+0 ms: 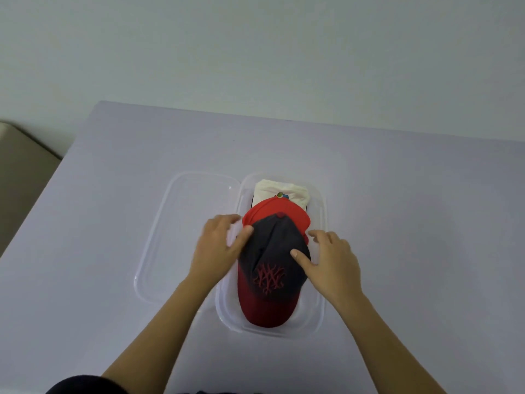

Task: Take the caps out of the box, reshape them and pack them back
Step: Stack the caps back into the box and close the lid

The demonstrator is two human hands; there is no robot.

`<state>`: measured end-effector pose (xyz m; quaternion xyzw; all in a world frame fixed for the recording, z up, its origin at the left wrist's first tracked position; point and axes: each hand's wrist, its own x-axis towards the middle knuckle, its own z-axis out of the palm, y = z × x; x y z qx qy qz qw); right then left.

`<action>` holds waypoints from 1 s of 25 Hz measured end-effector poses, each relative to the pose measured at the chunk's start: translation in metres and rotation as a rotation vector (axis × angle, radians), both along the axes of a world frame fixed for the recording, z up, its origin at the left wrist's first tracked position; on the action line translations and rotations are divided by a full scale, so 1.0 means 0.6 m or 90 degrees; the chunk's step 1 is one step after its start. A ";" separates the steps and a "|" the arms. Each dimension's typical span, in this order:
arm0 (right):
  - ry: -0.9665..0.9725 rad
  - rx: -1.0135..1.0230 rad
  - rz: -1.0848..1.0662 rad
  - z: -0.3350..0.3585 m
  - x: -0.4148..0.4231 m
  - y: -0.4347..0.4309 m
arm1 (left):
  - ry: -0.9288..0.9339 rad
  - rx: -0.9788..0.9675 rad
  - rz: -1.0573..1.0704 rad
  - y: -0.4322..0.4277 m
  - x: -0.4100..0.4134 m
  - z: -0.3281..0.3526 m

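Left grip (220,243) pinches navy cap (270,268) (lying in box (319,297)); right grip (329,257) released, thumb touching it.

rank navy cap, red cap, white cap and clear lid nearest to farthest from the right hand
1. navy cap, touched by right hand
2. red cap, just ahead
3. white cap, far end of box
4. clear lid, left of box

You face a pale lavender tabletop (412,200). Beyond its far edge stands a plain light wall (255,46). Off its left edge sits a beige padded seat (20,177).
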<state>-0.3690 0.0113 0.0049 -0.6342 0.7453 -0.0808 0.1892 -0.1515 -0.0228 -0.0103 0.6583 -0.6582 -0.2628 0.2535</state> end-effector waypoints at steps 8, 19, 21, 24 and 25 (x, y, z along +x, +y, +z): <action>-0.243 0.013 -0.151 -0.052 0.038 0.089 | -0.213 0.425 0.352 0.034 0.188 -0.051; -0.343 0.017 -0.248 -0.072 0.036 0.088 | 0.280 0.115 0.396 0.026 0.253 0.094; -0.382 0.006 -0.274 -0.066 0.038 0.089 | 0.253 0.026 0.397 0.033 0.252 0.147; -0.381 -0.083 -0.277 -0.040 0.052 0.089 | 0.320 -0.027 0.383 0.056 0.230 0.209; -0.401 -0.117 -0.273 -0.019 0.061 0.089 | 0.373 -0.019 0.377 0.063 0.213 0.218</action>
